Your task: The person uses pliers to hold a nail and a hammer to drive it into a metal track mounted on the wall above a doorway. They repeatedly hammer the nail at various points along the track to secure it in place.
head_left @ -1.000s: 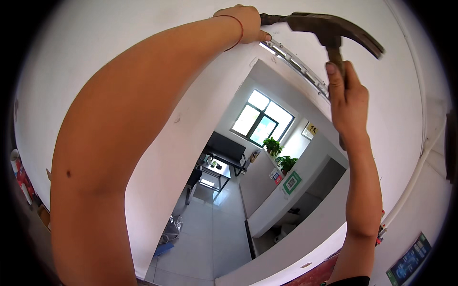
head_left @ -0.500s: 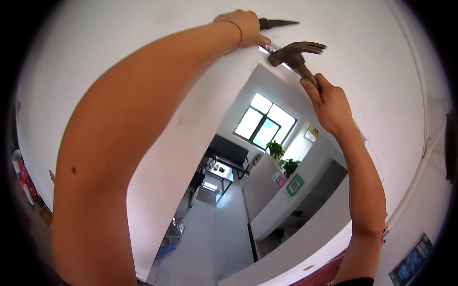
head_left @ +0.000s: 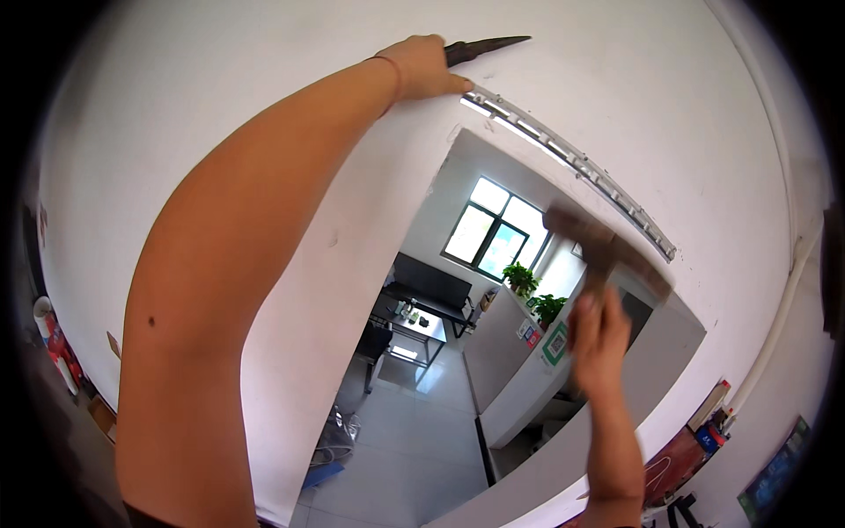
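Rail (head_left: pixel 581 162): lay high along the wall (head_left: pixel 669 132).
Left hand (head_left: pixel 418 68): fingers were wrapped around a pointed tool (head_left: pixel 484 48), thumb at the rail's end.
Right hand (head_left: pixel 600 343): gripped a hammer (head_left: pixel 598 248), apart from the tool.
Hammer work: seemed unfinished; whether the rail was loose, I could not tell.

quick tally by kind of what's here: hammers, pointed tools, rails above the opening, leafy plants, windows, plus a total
Hammer, in the right hand: 1
Dark pointed tool, in the left hand: 1
Rail above the opening: 1
Leafy plants: 2
Window: 1
Total: 6
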`<action>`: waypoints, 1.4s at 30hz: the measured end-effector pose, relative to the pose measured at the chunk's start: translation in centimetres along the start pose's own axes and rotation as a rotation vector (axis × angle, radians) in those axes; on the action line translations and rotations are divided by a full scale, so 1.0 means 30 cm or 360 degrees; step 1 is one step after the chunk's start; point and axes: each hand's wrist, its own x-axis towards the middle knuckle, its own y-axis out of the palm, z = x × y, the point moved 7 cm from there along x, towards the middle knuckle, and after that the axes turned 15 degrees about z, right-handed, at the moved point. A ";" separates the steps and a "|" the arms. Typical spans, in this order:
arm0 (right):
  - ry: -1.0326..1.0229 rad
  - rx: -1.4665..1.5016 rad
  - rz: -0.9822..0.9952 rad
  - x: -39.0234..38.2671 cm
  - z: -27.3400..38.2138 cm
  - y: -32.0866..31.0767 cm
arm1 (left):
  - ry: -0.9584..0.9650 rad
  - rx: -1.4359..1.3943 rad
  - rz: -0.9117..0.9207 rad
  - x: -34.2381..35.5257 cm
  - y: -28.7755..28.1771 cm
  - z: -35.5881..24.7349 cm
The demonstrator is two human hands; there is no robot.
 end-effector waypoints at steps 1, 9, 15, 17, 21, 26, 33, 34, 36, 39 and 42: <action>-0.0038 0.0058 -0.0013 -0.095 -0.048 0.058 | 0.0029 -0.0045 0.0040 0.021 0.008 0.019; 0.0972 0.1053 0.0577 -0.796 -0.335 0.611 | -0.0141 -0.0071 0.0041 0.009 0.051 0.001; 0.1201 0.1036 0.0883 -1.141 -0.356 0.761 | -0.0246 -0.0036 -0.0090 -0.046 0.038 -0.017; 0.0981 0.0888 0.0739 -1.227 -0.375 0.791 | -0.0163 -0.0326 -0.0121 -0.050 0.042 -0.026; 0.0972 0.0720 0.0711 -1.380 -0.370 0.780 | -0.0084 -0.0772 -0.0308 -0.033 0.113 -0.091; 0.1038 0.0731 0.0740 -1.516 -0.345 0.742 | -0.0284 -0.0717 -0.0334 -0.015 0.122 -0.112; 0.1348 0.0830 0.0646 -1.759 -0.364 0.759 | -0.0139 -0.0465 -0.0508 -0.030 0.109 -0.150; 0.1429 0.0925 0.0621 -1.805 -0.382 0.769 | -0.0112 -0.0435 -0.0549 -0.023 0.094 -0.128; 0.1335 0.0815 0.0657 -1.867 -0.390 0.778 | -0.0133 -0.0634 -0.0612 -0.055 0.057 -0.057; 0.1331 0.0639 0.0481 -1.981 -0.407 0.756 | -0.0165 -0.1278 -0.0567 -0.212 0.110 -0.079; 0.1971 0.0783 0.0508 -2.165 -0.441 0.764 | -0.0312 -0.1224 -0.0131 -0.598 0.349 -0.099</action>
